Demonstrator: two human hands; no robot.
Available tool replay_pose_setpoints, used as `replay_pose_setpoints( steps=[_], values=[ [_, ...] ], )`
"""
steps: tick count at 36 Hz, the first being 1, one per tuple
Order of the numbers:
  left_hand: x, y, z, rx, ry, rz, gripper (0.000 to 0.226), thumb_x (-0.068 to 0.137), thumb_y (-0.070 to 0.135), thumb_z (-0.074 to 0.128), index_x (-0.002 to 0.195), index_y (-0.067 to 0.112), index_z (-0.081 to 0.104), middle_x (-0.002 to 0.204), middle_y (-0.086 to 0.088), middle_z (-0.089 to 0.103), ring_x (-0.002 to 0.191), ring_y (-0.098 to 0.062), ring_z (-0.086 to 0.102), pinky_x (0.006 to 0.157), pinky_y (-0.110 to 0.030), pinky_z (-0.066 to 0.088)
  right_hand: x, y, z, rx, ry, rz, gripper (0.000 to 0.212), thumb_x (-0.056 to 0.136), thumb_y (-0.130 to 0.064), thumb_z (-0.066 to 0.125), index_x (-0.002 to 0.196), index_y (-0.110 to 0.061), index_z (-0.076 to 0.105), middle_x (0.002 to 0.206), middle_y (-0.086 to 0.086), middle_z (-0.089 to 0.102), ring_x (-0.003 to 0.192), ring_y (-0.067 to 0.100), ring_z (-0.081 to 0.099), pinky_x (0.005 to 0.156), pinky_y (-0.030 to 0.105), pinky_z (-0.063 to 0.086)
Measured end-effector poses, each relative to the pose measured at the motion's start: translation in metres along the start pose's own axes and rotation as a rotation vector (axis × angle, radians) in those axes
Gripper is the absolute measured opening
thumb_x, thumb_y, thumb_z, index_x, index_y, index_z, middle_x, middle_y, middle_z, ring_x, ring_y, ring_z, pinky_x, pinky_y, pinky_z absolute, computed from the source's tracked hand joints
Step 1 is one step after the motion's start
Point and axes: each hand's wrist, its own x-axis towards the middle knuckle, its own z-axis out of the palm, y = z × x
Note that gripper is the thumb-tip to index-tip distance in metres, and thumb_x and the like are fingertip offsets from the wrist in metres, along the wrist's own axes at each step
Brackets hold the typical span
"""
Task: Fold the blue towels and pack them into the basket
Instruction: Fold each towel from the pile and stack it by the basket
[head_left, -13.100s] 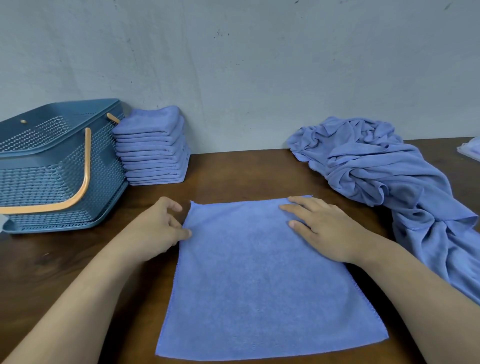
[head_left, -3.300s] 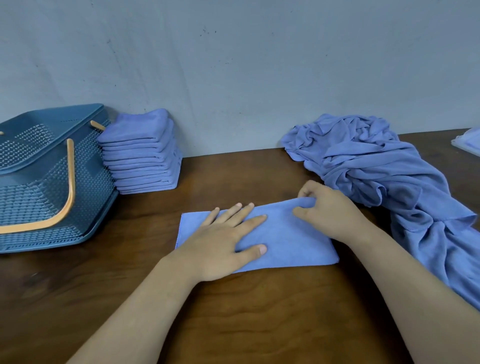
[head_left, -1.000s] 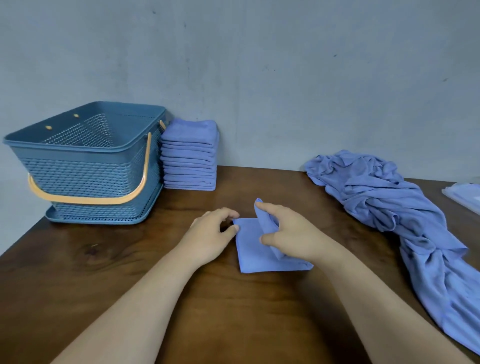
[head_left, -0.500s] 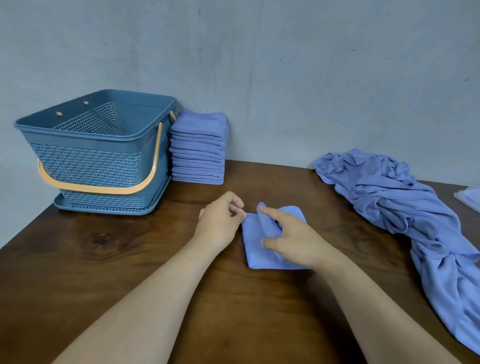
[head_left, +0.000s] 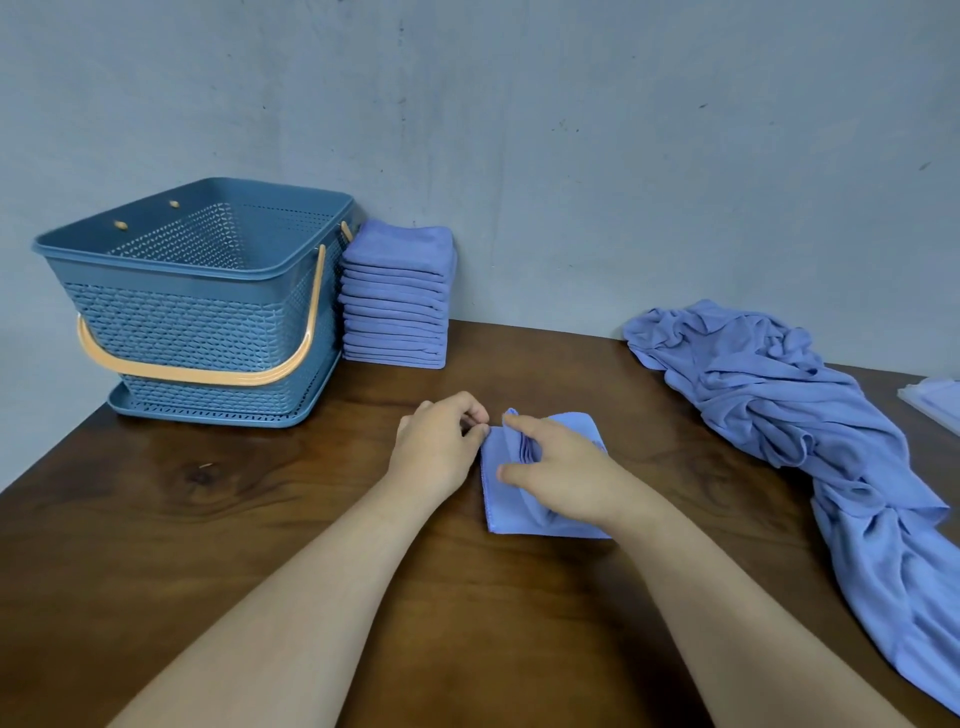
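A grey wall (head_left: 571, 156) backed the brown table (head_left: 260, 519). The folded towel (head_left: 501, 499) lay at the table's middle. My left hand (head_left: 436, 452), fingers curled, pinched its upper left corner. My right hand (head_left: 561, 473) rested on it, thumb and fingers gripping a raised fold. The basket (head_left: 197, 322) stood far left, a stack of folded towels (head_left: 397, 296) just beside it and a heap of unfolded towels (head_left: 779, 400) at right.

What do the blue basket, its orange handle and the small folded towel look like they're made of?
The basket: probably moulded plastic, matt; its walls are a rigid perforated lattice. The handle: smooth plastic, it seems, with a faint sheen. The towel: soft cloth, perhaps microfibre; fine nap, stitched edge, bends limply.
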Motion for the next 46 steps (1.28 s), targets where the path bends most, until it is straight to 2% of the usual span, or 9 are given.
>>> replay_pose_setpoints(
  steps=[3,5,8,13,20,25,33,41,46],
  values=[
    [-0.001,0.001,-0.001,-0.005,0.001,0.005,0.008,0.103,0.035,0.065,0.096,0.038,0.066,0.091,0.021,0.067,0.099,-0.004,0.053,0.095,-0.031,0.038,0.000,0.002,0.006,0.132,0.076,0.020,0.065,0.097,-0.050,0.061,0.158,-0.051,0.039,0.149,-0.023,0.050,0.110,-0.003,0.049,0.101,0.026,0.042],
    [-0.002,0.001,-0.002,0.005,-0.005,0.003,0.008,0.104,0.035,0.064,0.097,0.039,0.065,0.092,0.022,0.066,0.101,-0.005,0.053,0.097,-0.032,0.039,0.001,0.003,0.006,0.236,0.091,0.059,0.059,0.099,-0.047,0.059,0.155,-0.051,0.044,0.121,-0.022,0.064,0.092,0.000,0.057,0.104,0.034,0.052],
    [-0.002,0.002,-0.003,0.006,-0.019,-0.002,0.008,0.104,0.035,0.063,0.097,0.038,0.066,0.092,0.022,0.067,0.102,-0.006,0.053,0.101,-0.034,0.039,0.003,0.001,0.003,0.365,0.057,0.087,0.049,0.103,-0.032,0.056,0.152,-0.037,0.052,0.073,-0.010,0.059,0.064,0.011,0.058,0.069,0.030,0.058],
    [-0.001,0.003,-0.009,-0.068,-0.049,-0.033,0.014,0.106,0.026,0.059,0.105,0.037,0.068,0.096,0.020,0.068,0.106,-0.009,0.059,0.109,-0.041,0.044,-0.004,-0.004,-0.006,0.588,0.067,0.024,0.052,0.106,-0.018,0.047,0.149,-0.046,0.052,0.135,-0.019,0.061,0.091,0.018,0.079,0.063,0.029,0.058],
    [-0.004,0.004,-0.014,-0.166,-0.062,-0.058,0.021,0.110,0.018,0.052,0.114,0.033,0.067,0.108,0.019,0.073,0.110,-0.007,0.066,0.105,-0.041,0.053,-0.002,0.045,-0.040,0.082,0.364,-0.225,0.050,0.096,0.000,0.060,0.123,-0.041,0.072,0.116,-0.024,0.072,0.104,0.002,0.070,0.090,0.023,0.056],
    [-0.002,0.004,-0.012,-0.141,-0.063,-0.064,0.020,0.110,0.019,0.051,0.113,0.034,0.065,0.105,0.020,0.072,0.113,-0.009,0.063,0.108,-0.043,0.050,0.002,0.069,-0.034,-0.153,0.170,-0.340,0.030,0.100,-0.039,0.072,0.130,-0.037,0.072,0.132,-0.028,0.064,0.127,-0.004,0.057,0.112,0.030,0.045],
    [-0.003,0.004,-0.008,-0.099,-0.059,-0.045,0.021,0.110,0.019,0.050,0.111,0.036,0.064,0.099,0.022,0.068,0.114,-0.013,0.060,0.107,-0.046,0.050,-0.003,0.058,-0.010,-0.408,-0.024,-0.259,0.081,0.085,-0.097,0.030,0.158,-0.067,0.010,0.171,-0.033,-0.001,0.160,0.000,-0.009,0.132,0.043,0.002],
    [-0.018,0.026,-0.012,-0.094,0.136,0.228,0.027,0.110,0.015,0.045,0.121,0.029,0.066,0.117,0.016,0.065,0.113,-0.006,0.055,0.096,-0.027,0.047,-0.002,0.051,-0.008,-0.452,-0.082,-0.203,0.088,0.073,-0.107,0.029,0.147,-0.079,-0.009,0.172,-0.026,-0.015,0.161,0.014,-0.018,0.128,0.059,-0.003],
    [-0.040,0.047,0.005,0.044,-0.201,0.350,0.043,0.114,0.031,0.039,0.156,0.032,0.043,0.154,0.016,0.051,0.143,-0.003,0.039,0.123,-0.032,0.030,0.000,0.054,-0.005,-0.386,-0.038,-0.234,0.099,0.079,-0.100,0.034,0.159,-0.059,-0.008,0.171,-0.031,-0.008,0.161,0.009,-0.016,0.129,0.059,-0.002]
  ],
)
